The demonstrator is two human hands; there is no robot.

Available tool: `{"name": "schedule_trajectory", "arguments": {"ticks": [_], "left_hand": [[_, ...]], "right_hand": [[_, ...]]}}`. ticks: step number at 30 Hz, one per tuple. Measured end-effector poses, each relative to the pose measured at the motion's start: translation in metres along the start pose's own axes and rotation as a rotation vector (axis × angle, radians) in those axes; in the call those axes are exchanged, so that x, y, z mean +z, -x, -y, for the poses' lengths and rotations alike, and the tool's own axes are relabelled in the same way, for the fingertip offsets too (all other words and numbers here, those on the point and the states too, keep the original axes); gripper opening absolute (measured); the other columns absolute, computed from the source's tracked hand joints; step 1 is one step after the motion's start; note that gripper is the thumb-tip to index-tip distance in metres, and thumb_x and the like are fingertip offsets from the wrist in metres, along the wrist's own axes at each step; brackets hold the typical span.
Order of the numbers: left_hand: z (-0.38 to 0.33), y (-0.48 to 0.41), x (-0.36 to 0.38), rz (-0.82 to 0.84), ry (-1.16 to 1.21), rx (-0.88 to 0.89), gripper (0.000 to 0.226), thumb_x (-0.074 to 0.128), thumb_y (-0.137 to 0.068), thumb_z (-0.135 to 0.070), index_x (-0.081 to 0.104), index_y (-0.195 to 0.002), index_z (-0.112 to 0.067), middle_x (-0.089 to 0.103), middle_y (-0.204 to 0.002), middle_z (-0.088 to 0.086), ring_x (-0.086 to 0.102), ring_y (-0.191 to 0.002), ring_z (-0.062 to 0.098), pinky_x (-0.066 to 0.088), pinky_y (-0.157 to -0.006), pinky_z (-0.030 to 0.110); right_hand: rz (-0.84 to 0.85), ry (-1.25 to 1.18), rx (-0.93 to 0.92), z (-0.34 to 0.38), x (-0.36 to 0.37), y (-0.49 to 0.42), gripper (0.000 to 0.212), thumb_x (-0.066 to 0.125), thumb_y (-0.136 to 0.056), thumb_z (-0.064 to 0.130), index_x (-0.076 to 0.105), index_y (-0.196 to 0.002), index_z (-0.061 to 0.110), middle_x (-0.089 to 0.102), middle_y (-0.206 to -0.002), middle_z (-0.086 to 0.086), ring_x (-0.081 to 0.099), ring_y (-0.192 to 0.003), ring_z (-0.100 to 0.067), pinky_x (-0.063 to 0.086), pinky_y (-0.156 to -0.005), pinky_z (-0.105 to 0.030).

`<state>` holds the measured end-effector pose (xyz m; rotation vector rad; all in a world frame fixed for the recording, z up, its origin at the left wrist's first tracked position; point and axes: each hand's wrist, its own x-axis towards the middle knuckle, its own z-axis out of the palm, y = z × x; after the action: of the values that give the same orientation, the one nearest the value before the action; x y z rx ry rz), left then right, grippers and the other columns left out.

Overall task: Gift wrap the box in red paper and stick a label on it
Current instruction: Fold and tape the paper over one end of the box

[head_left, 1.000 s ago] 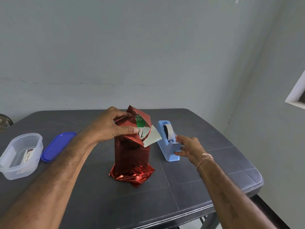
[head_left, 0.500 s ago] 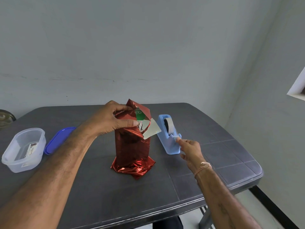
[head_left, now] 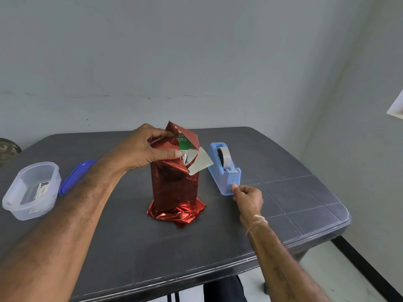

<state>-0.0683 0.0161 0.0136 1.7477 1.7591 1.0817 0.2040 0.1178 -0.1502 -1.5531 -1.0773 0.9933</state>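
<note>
Now | left grip [head_left: 144, 151] pinches red paper [head_left: 174, 188] | right grip [head_left: 248, 197] curled beside dispenser [head_left: 229, 182], hold unclear

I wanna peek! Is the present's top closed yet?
Not closed. The green box shows between loose red paper flaps that the left hand holds.

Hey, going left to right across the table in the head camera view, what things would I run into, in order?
clear plastic container → blue lid → red-wrapped box → blue tape dispenser
</note>
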Motion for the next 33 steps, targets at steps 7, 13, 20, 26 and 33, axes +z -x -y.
{"name": "schedule_trajectory", "arguments": {"ticks": [7, 13, 20, 26, 33], "left_hand": [[-0.003, 0.001, -0.002, 0.01, 0.008, 0.011, 0.058, 0.082, -0.061, -0.051, 0.066, -0.116, -0.039, 0.051, -0.117, -0.008, 0.052, -0.105, 0.007, 0.038, -0.076, 0.015], [-0.001, 0.004, -0.003, 0.013, 0.02, 0.022, 0.05, 0.087, -0.063, -0.051, 0.066, -0.108, -0.046, 0.05, -0.117, -0.011, 0.05, -0.106, 0.0, 0.042, -0.08, 0.016], [0.0, 0.004, -0.003, 0.002, -0.027, 0.035, 0.05, 0.088, -0.069, -0.051, 0.069, -0.114, -0.039, 0.053, -0.116, -0.009, 0.053, -0.102, 0.002, 0.041, -0.076, 0.016], [0.004, 0.002, -0.002, -0.003, -0.031, 0.016, 0.072, 0.08, -0.055, -0.069, 0.068, -0.118, -0.036, 0.052, -0.118, -0.009, 0.053, -0.109, 0.007, 0.041, -0.08, 0.018], [0.005, -0.001, -0.001, -0.023, -0.053, 0.028, 0.075, 0.078, -0.052, -0.071, 0.069, -0.118, -0.037, 0.054, -0.11, -0.01, 0.053, -0.105, 0.008, 0.043, -0.082, 0.024]], "right_hand": [[0.225, -0.161, 0.047, 0.026, -0.024, 0.025, 0.026, 0.069, -0.098, 0.029, 0.071, -0.092, 0.004, 0.064, -0.083, -0.006, 0.059, -0.082, -0.018, 0.051, -0.066, -0.032], [0.589, -0.008, -0.437, 0.141, -0.034, 0.066, 0.051, 0.071, -0.086, 0.059, 0.074, -0.098, 0.01, 0.071, -0.092, -0.001, 0.063, -0.087, -0.017, 0.045, -0.083, -0.031], [0.777, 0.733, -0.983, 0.241, 0.015, 0.077, 0.017, 0.065, -0.097, 0.036, 0.077, -0.098, 0.024, 0.049, -0.142, 0.003, 0.032, -0.14, -0.013, 0.029, -0.116, -0.05], [0.769, 1.244, -1.103, 0.255, 0.047, 0.075, 0.026, 0.058, -0.098, 0.049, 0.07, -0.105, 0.027, 0.045, -0.137, 0.003, 0.031, -0.134, -0.02, 0.026, -0.112, -0.062], [0.717, 1.409, -1.11, 0.265, 0.063, 0.074, 0.019, 0.054, -0.099, 0.052, 0.06, -0.099, 0.034, 0.046, -0.137, -0.001, 0.033, -0.133, -0.023, 0.027, -0.111, -0.062]]}}
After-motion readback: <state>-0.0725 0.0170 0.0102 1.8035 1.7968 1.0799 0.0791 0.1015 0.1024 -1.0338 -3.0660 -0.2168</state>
